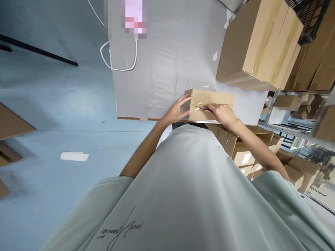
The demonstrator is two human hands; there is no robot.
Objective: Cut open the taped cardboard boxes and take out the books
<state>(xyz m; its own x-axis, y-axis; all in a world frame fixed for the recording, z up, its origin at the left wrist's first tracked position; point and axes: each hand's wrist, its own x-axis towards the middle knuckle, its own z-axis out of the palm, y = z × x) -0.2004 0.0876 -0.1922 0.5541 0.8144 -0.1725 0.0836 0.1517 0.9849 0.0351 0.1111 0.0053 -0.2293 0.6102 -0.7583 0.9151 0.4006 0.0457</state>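
Observation:
A small cardboard box (213, 96) lies at the near edge of the grey table, its top seam covered with shiny clear tape (196, 104). My left hand (176, 111) grips the box's left end, fingers on the far side and thumb on the near side. In my right hand (223, 113) is a box cutter (205, 108) with a red and black handle. Its tip points left over the taped seam, close to the box's left end. Whether the blade is in the tape is too small to tell.
Large taped cartons (261, 45) stand at the table's right. A white cable (136, 55) runs from a blurred pink device (134, 15) at the back left. Cartons (242, 155) sit below the table's right side, beside a metal shelf (288, 127). Blue floor (78, 115) lies left.

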